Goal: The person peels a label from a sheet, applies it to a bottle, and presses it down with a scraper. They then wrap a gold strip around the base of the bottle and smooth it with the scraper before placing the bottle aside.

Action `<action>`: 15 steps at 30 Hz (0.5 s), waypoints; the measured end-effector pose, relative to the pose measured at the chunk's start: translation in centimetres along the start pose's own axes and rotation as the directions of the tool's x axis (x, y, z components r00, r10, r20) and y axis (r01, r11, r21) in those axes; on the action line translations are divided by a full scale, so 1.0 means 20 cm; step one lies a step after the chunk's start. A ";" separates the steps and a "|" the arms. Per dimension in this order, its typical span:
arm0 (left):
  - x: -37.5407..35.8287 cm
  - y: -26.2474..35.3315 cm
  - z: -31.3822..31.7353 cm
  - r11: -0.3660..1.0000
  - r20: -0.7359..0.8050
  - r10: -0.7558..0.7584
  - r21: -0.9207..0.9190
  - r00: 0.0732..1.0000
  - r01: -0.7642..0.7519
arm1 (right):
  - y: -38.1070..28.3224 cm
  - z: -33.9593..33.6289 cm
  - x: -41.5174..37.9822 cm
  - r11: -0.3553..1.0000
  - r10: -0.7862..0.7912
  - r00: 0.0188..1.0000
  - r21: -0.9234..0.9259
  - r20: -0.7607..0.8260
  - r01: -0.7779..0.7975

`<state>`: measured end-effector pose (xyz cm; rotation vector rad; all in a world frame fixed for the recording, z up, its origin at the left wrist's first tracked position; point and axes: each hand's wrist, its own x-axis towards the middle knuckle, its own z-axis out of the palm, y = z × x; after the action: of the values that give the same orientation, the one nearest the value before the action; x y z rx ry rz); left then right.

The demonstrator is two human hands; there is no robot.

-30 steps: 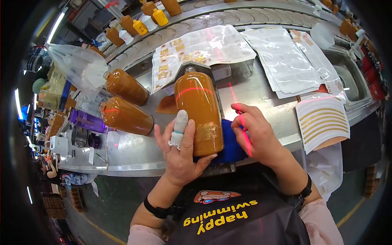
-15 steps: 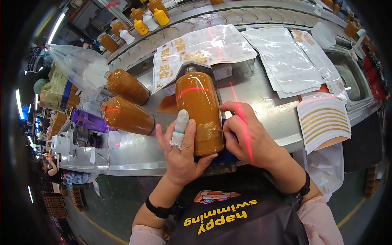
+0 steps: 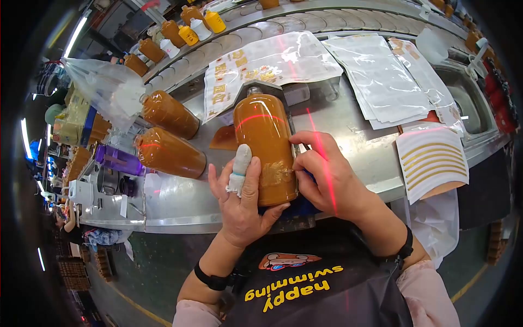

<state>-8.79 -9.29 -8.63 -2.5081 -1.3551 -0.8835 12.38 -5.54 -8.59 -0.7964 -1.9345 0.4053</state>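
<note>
1. Surface of metal spans the middle, its near edge running just in front of the dark apron; bare metal shows between the right hand and the card of gold strips, with a narrower stretch toward the left.
2. Conveyor bounds the far side, beyond the printed sheet and the stack of sheets; a sink marks the right end.
3. Both forearms reach forward over the near edge, elbows wide, converging on the bottle.
4. That brown bottle lies on its side between the two hands, neck pointing away into a dark angular holder; some blue cloth shows beside its base.
5. Two further brown bottles are to the left, apart from the left hand.
6. The left hand grasps the bottle's lower left, fingers along its side, thumb at its base.
7. The right hand is bent at the bottle's right side, fingers curled in, fingertips at or just beside its wall; whether it pinches anything cannot be told.
8. A white cover wraps one left finger.
</note>
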 end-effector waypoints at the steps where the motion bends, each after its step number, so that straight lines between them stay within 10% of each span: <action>1: 0.00 0.00 0.00 1.000 0.004 -0.001 -0.003 1.000 0.001 | 0.00 0.00 0.00 1.000 0.002 1.000 0.002 0.002 -0.002; 15: 0.04 0.00 -0.06 0.988 0.069 0.092 0.122 0.993 -0.099 | 0.01 -0.16 -0.12 0.992 0.074 0.982 -0.116 0.176 -0.054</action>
<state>-8.93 -9.18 -7.25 -2.5008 -1.2544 -0.6837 15.96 -7.17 -8.83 -0.9230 -2.1183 0.4245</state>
